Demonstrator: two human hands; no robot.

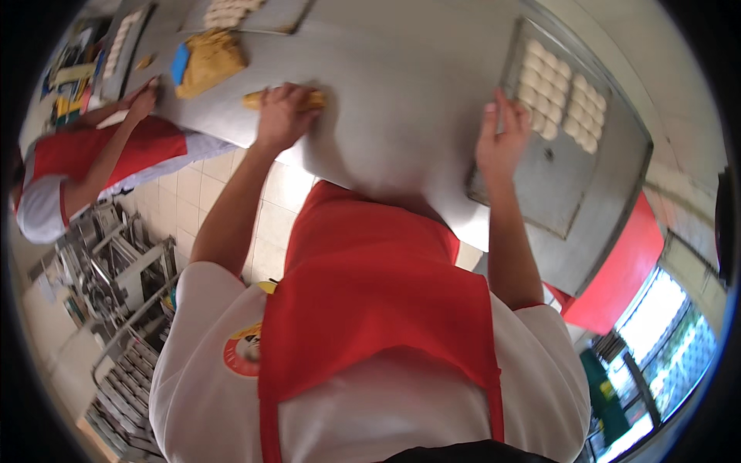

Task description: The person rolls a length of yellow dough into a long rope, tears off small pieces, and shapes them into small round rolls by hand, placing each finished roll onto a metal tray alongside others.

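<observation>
My left hand point(282, 116) is closed over a roll of yellow dough point(315, 99) on the steel table; the roll's ends stick out on both sides of my fingers. Over the left edge of a metal baking tray point(532, 202) is my right hand point(504, 143), fingers stretched and apart, with nothing seen in it. Pale dough balls point(543, 89) lie in tight rows on that tray, just beyond my right fingertips. A second block of dough balls point(585, 114) lies beside them. Left of my left hand is a large lump of yellow dough point(212, 63) with a blue scraper point(180, 63) against it.
At the left, a co-worker in a red apron point(100, 150) has both hands at the steel table point(386, 77). Two more trays of dough pieces, a far tray point(282, 17) and a left tray point(130, 46), lie on it. Metal machinery point(116, 255) stands on the floor at lower left.
</observation>
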